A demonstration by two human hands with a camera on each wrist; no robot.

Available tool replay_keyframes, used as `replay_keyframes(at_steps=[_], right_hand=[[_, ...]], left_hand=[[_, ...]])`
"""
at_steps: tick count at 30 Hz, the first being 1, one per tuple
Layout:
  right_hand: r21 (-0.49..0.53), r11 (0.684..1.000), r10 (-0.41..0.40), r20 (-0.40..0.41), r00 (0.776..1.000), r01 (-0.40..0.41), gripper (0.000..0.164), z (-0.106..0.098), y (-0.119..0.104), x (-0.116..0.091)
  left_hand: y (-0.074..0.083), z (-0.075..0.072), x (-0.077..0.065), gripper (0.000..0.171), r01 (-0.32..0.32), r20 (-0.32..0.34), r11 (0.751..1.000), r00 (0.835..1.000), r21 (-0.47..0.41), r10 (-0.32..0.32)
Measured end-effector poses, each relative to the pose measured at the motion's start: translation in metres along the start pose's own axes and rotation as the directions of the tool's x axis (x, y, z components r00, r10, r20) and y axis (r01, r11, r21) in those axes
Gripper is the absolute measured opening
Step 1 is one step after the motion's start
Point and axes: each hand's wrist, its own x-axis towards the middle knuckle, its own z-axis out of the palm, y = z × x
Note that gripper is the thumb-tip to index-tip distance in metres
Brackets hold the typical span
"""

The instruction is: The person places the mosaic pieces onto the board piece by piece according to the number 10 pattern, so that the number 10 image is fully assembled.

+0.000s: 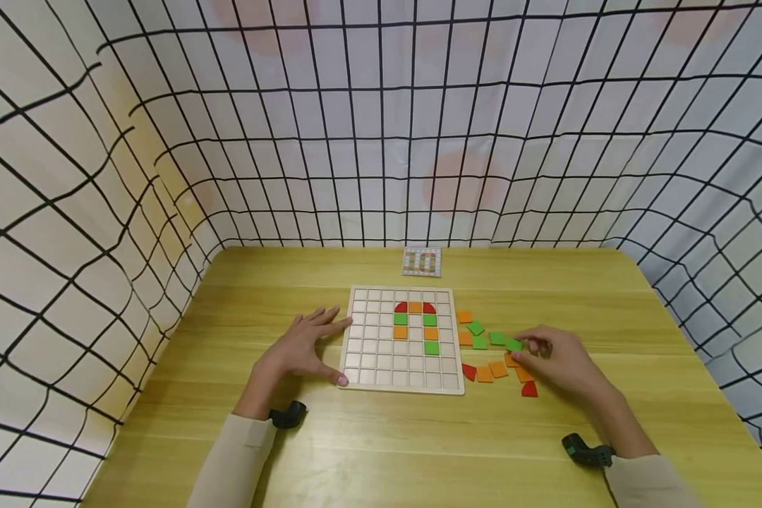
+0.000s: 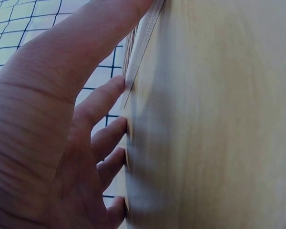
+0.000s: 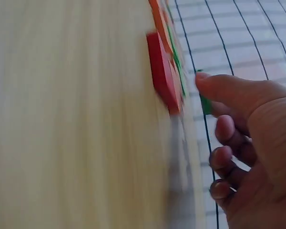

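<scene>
A pale wooden grid board (image 1: 371, 360) lies flat on the table, with red, orange and green tiles set in an arch in its upper right cells. My left hand (image 1: 301, 346) is spread at the board's left side; its thumb touches the lower left corner and its index finger the left edge. Between thumb and index finger, my right hand (image 1: 561, 360) pinches a green square tile (image 3: 206, 104), which the right wrist view shows raised off the table. Loose orange and green squares lie beside that hand, along with a red quarter-round tile (image 1: 530, 389).
A small pattern card (image 1: 422, 262) lies behind the board, printed with coloured shapes. Another red quarter-round tile (image 1: 468, 372) lies against the board's right edge. Black wire mesh (image 1: 381, 141) walls stand at the back and both sides of the wooden table (image 1: 381, 451).
</scene>
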Motion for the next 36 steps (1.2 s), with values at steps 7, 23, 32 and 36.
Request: replay_keyframes(at_steps=[7, 23, 32, 36], right_hand=[[0.035, 0.999, -0.04, 0.044, 0.998, 0.039, 0.027, 0.025, -0.035, 0.024], [0.112, 0.975, -0.202, 0.074, 0.977, 0.193, 0.027, 0.085, -0.091, 0.064], [0.055, 0.978, -0.207, 0.082, 0.975, 0.203, 0.025, 0.111, -0.111, 0.076], [0.062, 0.983, -0.181, 0.095, 0.979, 0.175, 0.025, 0.117, -0.116, 0.076]], left_hand=[[0.0, 0.001, 0.0, 0.119, -0.004, -0.007, 1.0, 1.0, 0.006, 0.004], [-0.001, 0.001, 0.0, 0.118, -0.001, -0.006, 1.0, 1.0, 0.01, 0.002], [-0.002, 0.001, 0.001, 0.118, 0.001, -0.001, 1.0, 1.0, 0.009, -0.001], [-0.002, 0.001, 0.001, 0.118, 0.005, 0.0, 1.0, 1.0, 0.009, -0.005]])
